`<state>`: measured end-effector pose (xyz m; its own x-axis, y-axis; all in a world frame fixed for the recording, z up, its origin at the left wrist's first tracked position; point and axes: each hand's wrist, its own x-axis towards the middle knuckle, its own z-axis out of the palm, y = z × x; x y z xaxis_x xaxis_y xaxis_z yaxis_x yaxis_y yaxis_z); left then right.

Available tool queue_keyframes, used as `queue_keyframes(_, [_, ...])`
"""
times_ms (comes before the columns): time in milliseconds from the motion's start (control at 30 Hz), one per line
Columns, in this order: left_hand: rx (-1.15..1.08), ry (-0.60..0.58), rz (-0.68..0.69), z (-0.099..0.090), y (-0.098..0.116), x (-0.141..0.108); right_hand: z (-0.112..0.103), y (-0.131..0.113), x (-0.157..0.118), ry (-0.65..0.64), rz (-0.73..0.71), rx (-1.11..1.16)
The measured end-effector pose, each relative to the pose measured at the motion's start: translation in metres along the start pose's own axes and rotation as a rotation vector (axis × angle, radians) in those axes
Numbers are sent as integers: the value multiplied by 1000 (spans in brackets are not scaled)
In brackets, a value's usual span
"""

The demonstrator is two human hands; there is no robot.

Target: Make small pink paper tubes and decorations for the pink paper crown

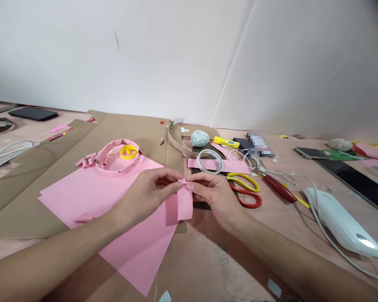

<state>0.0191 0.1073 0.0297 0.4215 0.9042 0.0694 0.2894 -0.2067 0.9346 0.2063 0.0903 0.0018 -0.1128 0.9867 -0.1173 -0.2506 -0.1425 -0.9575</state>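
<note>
Between my two hands hangs a short pink paper strip (185, 204). My left hand (151, 188) pinches its top edge from the left, thumb against fingertips. From the other side my right hand (212, 191) pinches the same edge, and the top looks slightly rolled or folded there. Large pink paper sheets (138, 247) lie beneath and left of my left hand. Past them stands a pink paper ring (118, 170) with a yellow paper ring (128, 152) inside, and small pink paper rolls (86, 160) sit beside it. Scissors (244, 191) with yellow and red handles lie beside my right hand.
Behind my hands are a tape roll (221, 161), a pink strip (236, 166), a speckled stone (199, 138) and a yellow glue stick (226, 142). Rightward lie a red-handled tool (279, 188) and a white corded device (343, 222). Brown cardboard (135, 126) covers the left.
</note>
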Motion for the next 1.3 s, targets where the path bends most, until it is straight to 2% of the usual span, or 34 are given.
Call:
queue_keyframes(233, [40, 64, 24, 1, 0, 0, 0, 1, 0, -4, 3, 7])
queue_keyframes(400, [7, 46, 38, 3, 0, -1, -1, 3, 2, -18, -25, 18])
queue_keyframes(667, [71, 79, 75, 3, 1, -3, -1, 3, 0, -11, -19, 18])
queue_keyframes(833, [46, 45, 37, 2, -1, -3, -2, 4, 0, -20, -56, 20])
queue_keyframes(1033, [77, 58, 68, 3, 0, -6, -1, 3, 0, -19, 2, 12])
queue_keyframes(1300, [100, 59, 74, 4, 2, -5, -2, 4, 0, -39, -34, 23])
